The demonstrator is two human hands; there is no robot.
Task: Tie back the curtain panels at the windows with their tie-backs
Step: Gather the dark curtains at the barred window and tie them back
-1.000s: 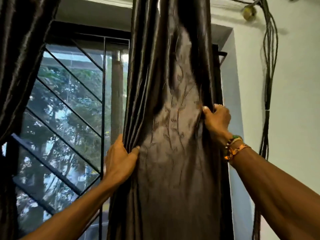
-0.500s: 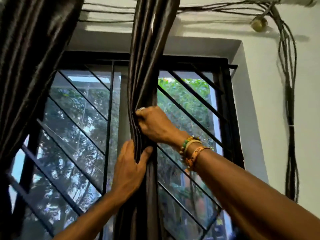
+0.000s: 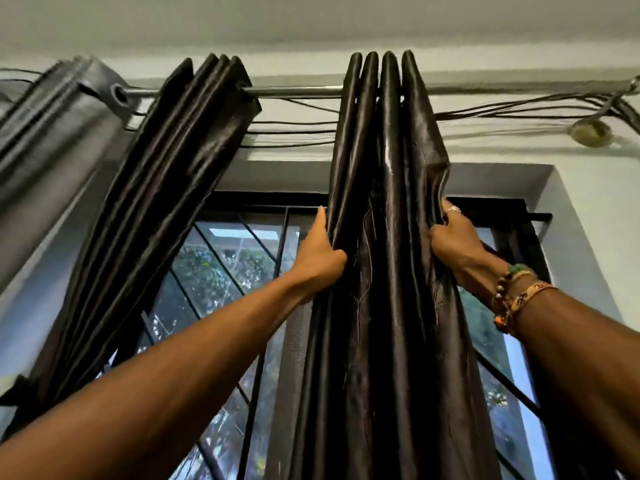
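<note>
2 hands were up on the cloth. The left hand [image 3: 320,252] held the left edge of the dark brown satin curtain panel [image 3: 381,306] between its thumb and raised fingers. The right hand [image 3: 453,237] was fisted tight around the right edge. They stood apart, with the panel's pleats between them. Beaded and woven bracelets [image 3: 512,296] circled the right wrist.

From where I stood, the step in hand looked like the gathering, bunching the cloth into a bundle before any tie went round it. No tie-back showed anywhere I could see. The next move, I judged, called for drawing the 2 edges together into 1 hand's grip, likely lower down. That would free the other hand to find the tie-back and loop it round.

The panel hung from the thin metal curtain rod [image 3: 294,91], near the middle of the window, in 4 deep folds at the top. It was glossy, with a faint stitched vine pattern down a front fold, and I thought it would slide out of a loose hold. To its left a 2nd dark pleated panel [image 3: 166,202] hung slanted on the same rod. Behind stood the black diagonal-barred window grille [image 3: 221,258] with green trees beyond. Thin black cables [image 3: 519,110] ran along the wall above.
</note>
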